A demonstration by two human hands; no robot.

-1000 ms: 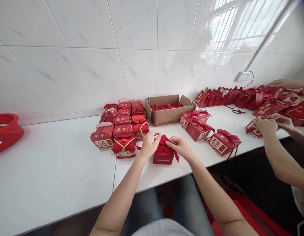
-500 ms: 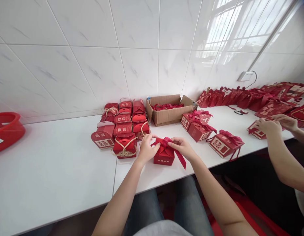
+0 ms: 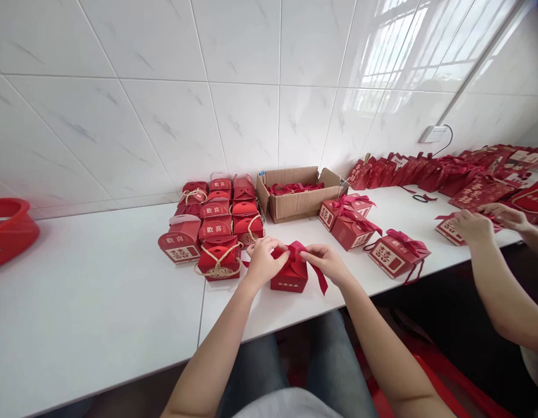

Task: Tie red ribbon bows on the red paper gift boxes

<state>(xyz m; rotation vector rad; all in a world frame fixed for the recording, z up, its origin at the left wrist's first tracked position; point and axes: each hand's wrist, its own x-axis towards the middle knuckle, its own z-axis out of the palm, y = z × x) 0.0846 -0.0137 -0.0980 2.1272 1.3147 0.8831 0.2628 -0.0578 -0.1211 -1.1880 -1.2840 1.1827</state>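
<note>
A small red gift box [image 3: 289,283] stands on the white table in front of me, with a dark red ribbon [image 3: 320,281] knotted over its top. My left hand [image 3: 267,258] pinches the ribbon at the left of the knot. My right hand [image 3: 325,261] has thumb and finger closed on the ribbon's loop at the right, and one tail hangs down beside the box. Just left of my left hand sits a red box with a gold cord [image 3: 219,259], at the front of a cluster of similar boxes.
Behind the work stands a cardboard box [image 3: 301,203] of red ribbons. Ribboned boxes [image 3: 398,253] lie to the right, near a co-worker's hands [image 3: 473,226] on another box. Red bags [image 3: 477,188] line the wall. A red basin [image 3: 11,232] is at far left.
My left hand has shifted slightly right, over the knot, and its fingers have drawn closer to the ribbon. My right hand stays near the loop. The view has moved slightly.
</note>
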